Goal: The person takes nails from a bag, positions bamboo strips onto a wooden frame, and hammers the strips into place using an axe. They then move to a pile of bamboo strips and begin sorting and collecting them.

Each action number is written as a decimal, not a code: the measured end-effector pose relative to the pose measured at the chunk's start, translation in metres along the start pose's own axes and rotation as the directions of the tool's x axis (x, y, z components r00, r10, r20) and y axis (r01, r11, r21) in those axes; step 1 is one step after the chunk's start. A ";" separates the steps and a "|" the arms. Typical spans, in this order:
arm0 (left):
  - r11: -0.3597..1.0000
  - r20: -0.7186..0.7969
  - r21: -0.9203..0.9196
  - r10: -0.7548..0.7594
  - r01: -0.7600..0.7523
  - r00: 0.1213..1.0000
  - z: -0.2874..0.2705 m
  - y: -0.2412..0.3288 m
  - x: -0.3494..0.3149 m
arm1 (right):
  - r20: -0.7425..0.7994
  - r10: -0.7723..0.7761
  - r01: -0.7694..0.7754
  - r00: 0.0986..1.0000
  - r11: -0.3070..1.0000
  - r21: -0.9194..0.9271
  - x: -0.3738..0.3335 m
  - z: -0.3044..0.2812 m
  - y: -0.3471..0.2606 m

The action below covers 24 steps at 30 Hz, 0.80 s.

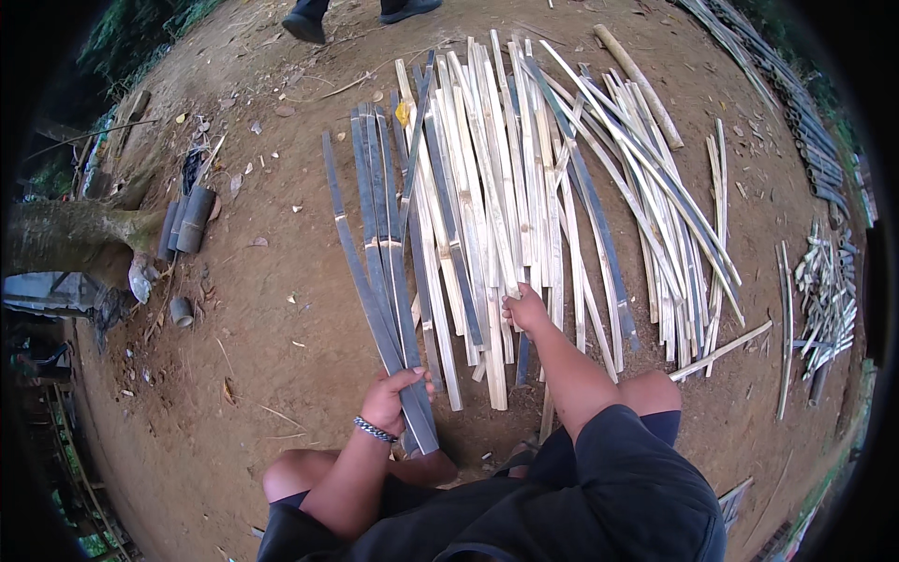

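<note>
Left grip: your left hand [389, 401] is closed around the near ends of a few grey-green bamboo strips [375, 253], thumb on top; they fan away from your fist across the dirt.
Right grip: your right hand [524, 309] is curled shut on one pale strip [496, 206] in the heap.
Just past the right grip: pale split slats [562, 187] lie crossed and overlapping; pulling yours may drag neighbours or snag.
Edges: split bamboo is likely sharp; a sliding strip could cut your palm.
Beyond the heap: another person's shoes [309, 23] stand near the far tips, which a swing could strike.
</note>
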<state>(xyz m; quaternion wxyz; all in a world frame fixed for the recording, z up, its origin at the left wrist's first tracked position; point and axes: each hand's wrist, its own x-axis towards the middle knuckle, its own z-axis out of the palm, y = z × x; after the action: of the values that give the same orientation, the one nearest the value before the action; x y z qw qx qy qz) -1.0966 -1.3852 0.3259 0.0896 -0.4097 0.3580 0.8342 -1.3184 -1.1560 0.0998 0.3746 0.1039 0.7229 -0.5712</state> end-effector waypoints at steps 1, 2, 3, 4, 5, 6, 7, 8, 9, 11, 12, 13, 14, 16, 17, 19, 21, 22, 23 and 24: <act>1.000 -0.003 -0.007 0.005 -0.005 1.000 0.000 0.000 -0.001 | 0.040 0.012 -0.016 0.999 0.996 0.088 -0.007 -0.002 -0.004; 1.000 -0.005 -0.014 0.009 -0.010 1.000 0.000 0.000 -0.001 | 0.081 0.021 -0.035 0.996 0.984 0.173 -0.014 -0.004 -0.009; 1.000 -0.009 -0.021 0.014 -0.014 1.000 0.000 0.000 -0.002 | 0.081 0.023 -0.040 0.996 0.976 0.214 -0.021 -0.004 -0.013; 1.000 -0.008 -0.008 0.006 -0.006 1.000 0.001 0.000 -0.002 | 0.032 0.009 -0.015 0.999 0.981 0.194 -0.028 -0.004 -0.019; 1.000 -0.009 0.004 -0.002 0.002 1.000 0.000 0.001 -0.002 | -0.014 -0.006 0.008 1.000 0.985 0.173 -0.035 -0.003 -0.025; 1.000 -0.008 0.018 -0.011 0.011 1.000 0.001 0.000 -0.002 | -0.062 -0.022 0.031 0.998 0.988 0.152 -0.041 -0.002 -0.029; 1.000 -0.009 0.024 -0.008 0.008 1.000 0.002 0.000 -0.001 | -0.116 -0.053 0.058 0.992 0.997 0.041 -0.045 0.001 -0.031; 1.000 -0.012 0.031 -0.004 0.005 1.000 0.002 0.000 -0.001 | -0.069 -0.022 0.031 0.997 0.991 0.133 -0.045 -0.001 -0.031; 0.999 -0.008 0.036 -0.006 0.006 1.000 0.004 -0.001 0.000 | -0.028 0.007 -0.001 1.000 0.976 0.219 -0.044 -0.008 -0.029; 0.999 0.000 0.037 -0.017 0.017 1.000 0.009 -0.001 0.000 | 0.000 0.024 -0.022 1.000 0.937 0.347 -0.038 -0.013 -0.021; 0.999 0.005 0.037 -0.022 0.021 1.000 0.011 -0.001 0.000 | -0.023 0.016 -0.005 1.000 0.921 0.390 -0.034 -0.014 -0.016; 0.999 -0.003 0.031 -0.022 0.022 1.000 0.010 -0.001 -0.001 | -0.039 0.008 0.010 0.999 0.901 0.435 -0.034 -0.012 -0.015; 0.999 -0.010 0.026 -0.023 0.023 1.000 0.009 -0.001 -0.001 | -0.108 -0.032 0.068 0.994 0.933 0.353 -0.032 -0.013 -0.016; 1.000 -0.013 0.025 -0.017 0.017 1.000 0.007 0.000 -0.002 | -0.233 -0.128 0.170 0.964 0.970 0.172 -0.027 -0.019 -0.022; 1.000 -0.004 0.028 -0.014 0.014 1.000 0.008 -0.001 -0.001 | -0.283 -0.158 0.210 0.946 0.963 0.167 -0.028 -0.026 -0.030; 1.000 -0.006 0.030 -0.009 0.009 1.000 0.006 -0.003 -0.001 | -0.468 -0.312 0.239 0.827 0.948 -0.209 -0.020 -0.036 -0.042; 1.000 -0.022 0.024 -0.012 0.013 1.000 0.000 -0.004 -0.001 | -0.540 -0.573 0.154 0.616 0.760 -0.631 -0.036 -0.034 -0.066; 1.000 -0.027 0.029 -0.009 0.010 1.000 0.000 -0.005 -0.001 | -0.498 -0.727 0.137 0.473 0.619 -0.773 -0.043 -0.031 -0.075; 0.999 -0.032 0.034 -0.006 0.007 0.999 0.001 -0.005 -0.002 | -0.410 -0.853 0.088 0.325 0.458 -0.884 -0.046 -0.029 -0.078; 0.999 -0.039 0.040 -0.002 0.004 0.999 0.001 -0.004 -0.003 | -0.350 -0.770 0.221 0.534 0.526 -0.821 -0.041 -0.027 -0.066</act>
<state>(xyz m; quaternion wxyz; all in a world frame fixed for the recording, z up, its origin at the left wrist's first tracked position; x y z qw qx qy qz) -1.0932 -1.3812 0.3258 0.0920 -0.4244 0.3756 0.8187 -1.3394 -1.1417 0.1782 -0.1090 -0.0733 0.9562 -0.2616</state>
